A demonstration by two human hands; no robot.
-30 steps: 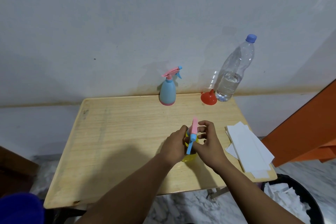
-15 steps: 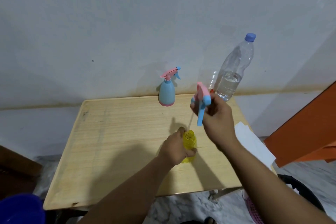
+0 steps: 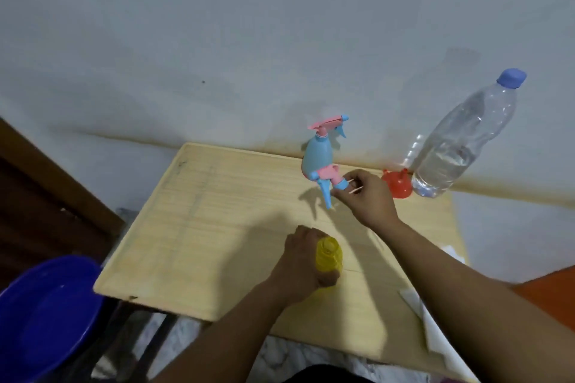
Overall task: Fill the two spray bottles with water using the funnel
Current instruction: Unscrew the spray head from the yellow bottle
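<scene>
The yellow spray bottle (image 3: 329,255) is standing upright on the wooden desk (image 3: 199,227), near its front edge, with its threaded neck uncapped and open at the top; its body is translucent yellow plastic. The left hand (image 3: 303,261) is gripping this bottle around its side, fingers curled about the body. The right hand (image 3: 365,196) is pinching the removed spray head (image 3: 331,183), a pink housing with a blue collar and a blue trigger pointing downward, just above the desk toward its far edge; a thin dip tube is showing between the fingers. Directly behind the spray head, 1 blue spray bottle (image 3: 317,158) with a pink base band is standing by the wall, its own pink-and-blue sprayer fitted. The red funnel (image 3: 398,185) is sitting wide end down just right of the right hand, touching or nearly touching the clear water bottle (image 3: 457,146), which is carrying a blue cap and is partly filled. No label or writing is readable on any item. White paper sheets (image 3: 435,329) are lying at the desk's right edge, and a blue basin (image 3: 46,314) is sitting low at the left.
</scene>
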